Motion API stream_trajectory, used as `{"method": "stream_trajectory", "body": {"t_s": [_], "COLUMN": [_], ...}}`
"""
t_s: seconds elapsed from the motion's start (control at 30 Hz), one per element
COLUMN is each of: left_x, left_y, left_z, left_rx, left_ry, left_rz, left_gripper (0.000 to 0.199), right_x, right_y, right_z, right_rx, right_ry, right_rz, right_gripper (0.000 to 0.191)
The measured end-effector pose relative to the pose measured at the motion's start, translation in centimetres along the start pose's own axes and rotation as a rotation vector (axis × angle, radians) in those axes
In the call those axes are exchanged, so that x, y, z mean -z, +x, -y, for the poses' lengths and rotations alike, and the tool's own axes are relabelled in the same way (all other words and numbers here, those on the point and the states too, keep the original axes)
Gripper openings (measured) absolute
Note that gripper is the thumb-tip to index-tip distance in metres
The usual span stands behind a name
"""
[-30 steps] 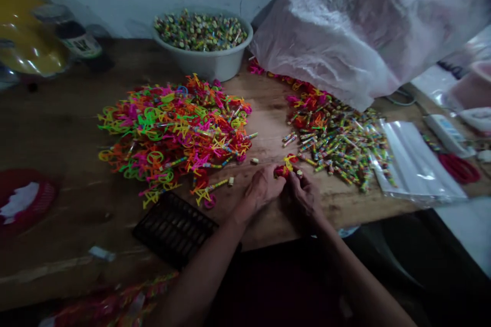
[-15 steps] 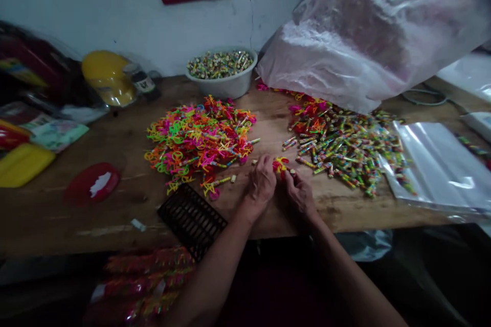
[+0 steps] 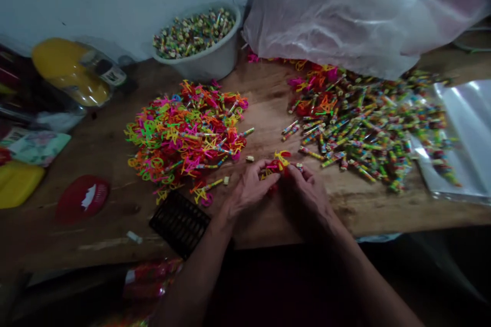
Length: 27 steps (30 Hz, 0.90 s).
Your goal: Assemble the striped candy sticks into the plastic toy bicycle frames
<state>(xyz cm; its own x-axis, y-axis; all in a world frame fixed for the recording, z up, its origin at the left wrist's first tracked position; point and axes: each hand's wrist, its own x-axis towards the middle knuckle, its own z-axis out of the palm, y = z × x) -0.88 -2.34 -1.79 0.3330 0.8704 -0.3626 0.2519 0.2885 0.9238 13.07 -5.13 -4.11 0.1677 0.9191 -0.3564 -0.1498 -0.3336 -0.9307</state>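
The left hand (image 3: 251, 184) has its thumb and fingers pressed together on some red and yellow plastic pieces (image 3: 282, 159), which lie between both hands, above the wooden table (image 3: 264, 127). The right hand (image 3: 309, 189) bends its fingers together around a small tube (image 3: 299, 166); only its pale end is visible, the rest is hidden.

Counting from the hands, the front edge of the table passes at six o'clock, under the forearms. At ten o'clock, near the left fingers, there is one short pale piece (image 3: 249, 159), and farther spreads a pile of bright plastic shapes (image 3: 187, 133). At two o'clock there is a heap of patterned tubes (image 3: 364, 133), which reaches onto flat clear bags (image 3: 471, 127). Between these two heaps a strip of bare wood goes toward twelve o'clock, limited by the rim of a full basin (image 3: 215, 64) at eleven and by a large plastic bag (image 3: 330, 15) at one. A black slotted tray (image 3: 178, 225) is at eight o'clock, just beside the left forearm.
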Motion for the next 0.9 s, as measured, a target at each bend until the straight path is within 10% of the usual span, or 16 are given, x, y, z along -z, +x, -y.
{"method": "stream_trajectory", "body": {"t_s": [0.47,0.73,0.9], "left_x": [-0.7,0.8,-2.0], "left_y": [-0.6,0.0,0.0], "left_z": [0.7,-0.5,-0.4], "left_rx": [-0.166,0.029,-0.007], "left_ry": [0.188,-0.375,-0.629], "left_rz": [-0.509,-0.117,-0.327], "left_gripper": [0.021,0.022,0.023], "right_x": [-3.1,-1.8,-3.7], "right_y": [-0.4,0.2,-0.5], "right_z": [0.5,1.2,1.4], "right_rx": [-0.043,-0.042,-0.079], "right_ry": [0.019,0.139,0.238], "right_rz": [-0.142,-0.021,-0.161], "right_gripper": [0.037,0.037,0.041]}}
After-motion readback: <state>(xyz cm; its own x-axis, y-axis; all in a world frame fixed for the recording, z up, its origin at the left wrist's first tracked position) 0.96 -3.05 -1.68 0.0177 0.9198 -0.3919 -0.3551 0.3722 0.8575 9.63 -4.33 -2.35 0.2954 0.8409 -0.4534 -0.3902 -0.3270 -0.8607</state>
